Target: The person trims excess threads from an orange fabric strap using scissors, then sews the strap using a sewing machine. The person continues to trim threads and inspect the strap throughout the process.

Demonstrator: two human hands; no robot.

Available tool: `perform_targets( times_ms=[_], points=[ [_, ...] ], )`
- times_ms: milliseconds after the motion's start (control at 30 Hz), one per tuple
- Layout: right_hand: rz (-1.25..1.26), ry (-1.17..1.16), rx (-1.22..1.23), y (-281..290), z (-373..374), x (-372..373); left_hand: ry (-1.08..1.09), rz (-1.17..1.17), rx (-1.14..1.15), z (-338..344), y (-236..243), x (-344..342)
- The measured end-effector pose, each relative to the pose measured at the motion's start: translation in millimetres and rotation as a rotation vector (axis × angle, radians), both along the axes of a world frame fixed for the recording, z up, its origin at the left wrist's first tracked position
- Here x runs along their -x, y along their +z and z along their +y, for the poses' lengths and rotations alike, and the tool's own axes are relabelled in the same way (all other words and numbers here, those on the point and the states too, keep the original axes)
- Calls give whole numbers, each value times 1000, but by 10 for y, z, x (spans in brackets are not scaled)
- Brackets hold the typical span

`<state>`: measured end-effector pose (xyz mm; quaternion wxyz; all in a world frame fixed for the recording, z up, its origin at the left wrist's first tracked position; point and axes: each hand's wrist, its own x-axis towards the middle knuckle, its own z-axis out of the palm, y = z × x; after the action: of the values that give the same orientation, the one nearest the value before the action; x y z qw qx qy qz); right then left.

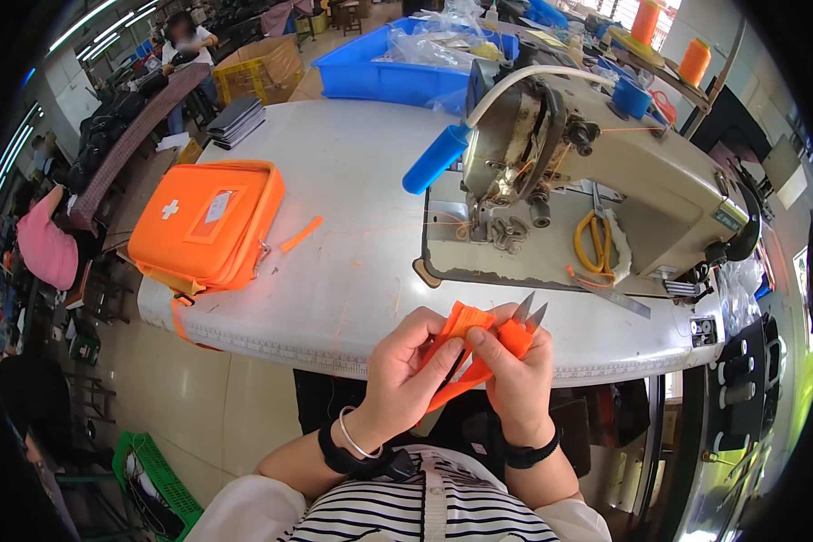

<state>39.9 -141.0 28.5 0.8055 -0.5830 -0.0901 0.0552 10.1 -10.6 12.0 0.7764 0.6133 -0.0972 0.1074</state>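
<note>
My left hand is closed, thumb on top, around a folded bundle of orange webbing strap. My right hand pinches another part of the same orange strap, which loops down between both hands. Beyond the right fingers stick out the two pointed, slightly parted blades of a pair of scissors; their handles are hidden by the hand and strap. A narrow dark strip shows between the hands, too covered to name. Both hands are just above the front edge of the white sewing table.
A sewing machine with a blue-gripped hose stands right. Yellow-handled scissors and a metal ruler lie on its bed. An orange bag with a white cross rests left, near an orange scrap. Behind is a blue tray.
</note>
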Motion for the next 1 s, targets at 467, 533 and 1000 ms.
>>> perform_targets(
  times_ms=[467, 533, 1000],
  points=[
    [151, 244, -316, 62, -245, -193, 257, 47, 218, 334, 55, -155],
    [98, 199, -312, 14, -314, -212, 342, 44, 281, 436, 95, -202],
    [-198, -226, -77, 90, -397, -265, 241, 41, 414, 483, 312, -349]
  ],
)
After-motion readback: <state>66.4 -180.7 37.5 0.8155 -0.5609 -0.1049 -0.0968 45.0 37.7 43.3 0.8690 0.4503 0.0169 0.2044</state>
